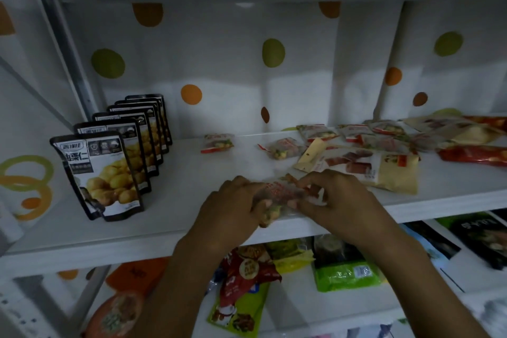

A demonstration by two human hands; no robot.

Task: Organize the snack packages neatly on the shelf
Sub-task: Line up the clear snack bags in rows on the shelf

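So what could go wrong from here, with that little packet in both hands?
1. The packet is held by the left hand and right hand right at the shelf front edge; if it slips, it could drop to the lower shelf.
2. The pouches stand upright in a row beside the left hand; a bump might topple them.

Dim white back wall (219, 68) bears coloured dots (191, 94).
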